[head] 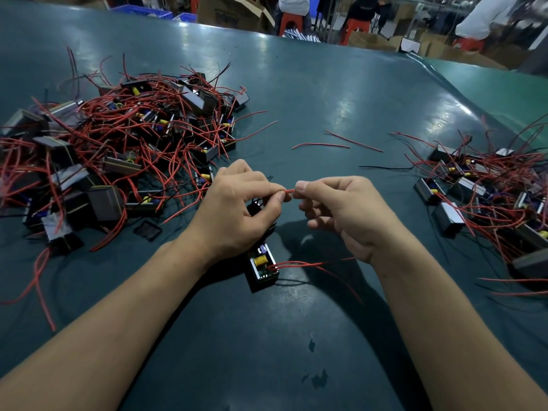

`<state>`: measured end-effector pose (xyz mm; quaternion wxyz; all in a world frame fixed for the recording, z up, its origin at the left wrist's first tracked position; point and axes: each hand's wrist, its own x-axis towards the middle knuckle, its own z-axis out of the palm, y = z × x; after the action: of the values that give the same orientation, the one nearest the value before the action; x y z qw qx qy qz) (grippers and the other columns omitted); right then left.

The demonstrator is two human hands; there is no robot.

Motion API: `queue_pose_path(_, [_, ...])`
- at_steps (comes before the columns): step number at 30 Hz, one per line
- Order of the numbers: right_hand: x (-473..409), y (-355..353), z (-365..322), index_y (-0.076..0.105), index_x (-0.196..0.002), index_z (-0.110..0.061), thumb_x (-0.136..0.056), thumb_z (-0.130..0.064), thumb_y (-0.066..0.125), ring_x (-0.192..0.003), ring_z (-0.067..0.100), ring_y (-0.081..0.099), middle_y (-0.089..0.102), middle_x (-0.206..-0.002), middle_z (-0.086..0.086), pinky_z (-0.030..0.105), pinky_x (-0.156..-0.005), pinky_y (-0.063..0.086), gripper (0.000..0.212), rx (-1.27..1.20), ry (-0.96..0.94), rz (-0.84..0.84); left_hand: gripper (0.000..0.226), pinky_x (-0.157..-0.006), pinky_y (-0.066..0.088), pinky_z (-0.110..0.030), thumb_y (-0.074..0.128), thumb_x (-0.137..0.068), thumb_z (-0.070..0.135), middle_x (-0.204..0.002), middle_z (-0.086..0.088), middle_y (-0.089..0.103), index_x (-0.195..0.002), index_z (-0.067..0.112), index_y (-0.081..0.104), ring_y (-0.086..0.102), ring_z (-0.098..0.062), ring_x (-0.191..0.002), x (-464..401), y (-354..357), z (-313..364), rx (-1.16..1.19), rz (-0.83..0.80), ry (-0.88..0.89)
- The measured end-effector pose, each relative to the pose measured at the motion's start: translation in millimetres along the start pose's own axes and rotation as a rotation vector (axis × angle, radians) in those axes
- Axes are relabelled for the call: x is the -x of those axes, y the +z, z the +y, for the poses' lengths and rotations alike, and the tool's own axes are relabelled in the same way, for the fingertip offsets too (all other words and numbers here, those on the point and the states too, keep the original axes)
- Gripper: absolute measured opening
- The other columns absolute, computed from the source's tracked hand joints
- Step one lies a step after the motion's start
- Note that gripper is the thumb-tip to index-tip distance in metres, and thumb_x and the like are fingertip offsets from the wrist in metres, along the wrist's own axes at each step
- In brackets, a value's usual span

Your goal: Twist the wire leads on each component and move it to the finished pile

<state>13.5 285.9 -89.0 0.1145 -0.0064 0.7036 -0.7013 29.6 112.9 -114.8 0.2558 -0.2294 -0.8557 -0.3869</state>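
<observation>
My left hand (237, 209) and right hand (335, 209) both pinch the red leads (290, 191) at frame centre. Leads run left-right between my fingertips; component (262, 266) sits just below, nearer the left hand.

Both bare arms are stretched forward. The left hand (237, 209) and the right hand (338, 212) are held close together (fingertips almost touching), and a thin red wire (289, 191) is pinched between them

Head-worn camera looks forward and down, close over the green table (296, 93).
</observation>
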Motion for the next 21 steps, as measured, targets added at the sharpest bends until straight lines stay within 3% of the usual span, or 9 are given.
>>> queue_pose_path(3, [0.9, 6.5, 3.7, 0.069, -0.066, -0.007, -0.089, -0.017, 0.068, -0.045, 0.008, 0.050, 0.058, -0.050, -0.003, 0.023, -0.045, 0.047, 0.025, 0.177, -0.136, 0.121, 0.018, -0.075, 0.043, -0.050, 0.061, -0.087, 0.017, -0.072, 0.003, 0.067, -0.087, 0.011, 0.078, 0.048, -0.024, -0.074, 0.0, -0.1, -0.4, -0.002, 0.001, -0.009])
queue_pose_path(6, [2.5, 8.6, 8.8, 0.068, -0.067, -0.010, -0.086, -0.025, 0.070, -0.051, 0.010, 0.052, 0.058, -0.053, -0.007, 0.031, -0.054, 0.047, 0.024, 0.698, -0.574, 0.286, 0.018, -0.075, 0.043, -0.049, 0.061, -0.087, 0.018, -0.069, 0.011, 0.059, -0.089, 0.011, 0.078, 0.046, -0.021, -0.073, -0.3, -0.3, -0.5, 0.016, 0.010, -0.024])
queue_pose_path(11, [-0.5, -7.3, 4.3, 0.072, -0.085, -0.006, -0.082, -0.014, 0.077, -0.060, 0.020, 0.060, 0.065, -0.075, 0.003, 0.035, -0.056, 0.050, 0.010, 0.898, -0.940, 0.104, 0.020, -0.076, 0.043, -0.045, 0.059, -0.088, 0.019, -0.069, 0.012, 0.058, -0.088, 0.012, 0.077, 0.046, -0.020, -0.073, -1.2, 0.1, -0.3, 0.024, 0.023, -0.060])
queue_pose_path(16, [-10.2, -19.0, 9.0, 0.074, -0.106, -0.006, -0.083, -0.005, 0.074, -0.062, 0.024, 0.059, 0.065, -0.078, 0.008, 0.032, -0.056, 0.049, 0.023, 0.946, -1.050, 0.131, 0.019, -0.073, 0.043, -0.039, 0.060, -0.089, 0.017, -0.074, 0.005, 0.067, -0.090, 0.012, 0.077, 0.048, -0.023, -0.073, -1.0, 0.2, -0.9, 0.036, 0.003, -0.042])
queue_pose_path(21, [-11.3, -16.8, 9.3, 0.077, -0.091, -0.007, -0.088, -0.015, 0.070, -0.058, 0.027, 0.058, 0.065, -0.070, 0.008, 0.040, -0.053, 0.049, 0.011, 0.907, -1.018, 0.109, 0.018, -0.069, 0.042, -0.037, 0.060, -0.089, 0.015, -0.072, 0.003, 0.066, -0.091, 0.010, 0.077, 0.047, -0.025, -0.071, -1.4, 1.2, -1.8, 0.028, -0.006, -0.005])
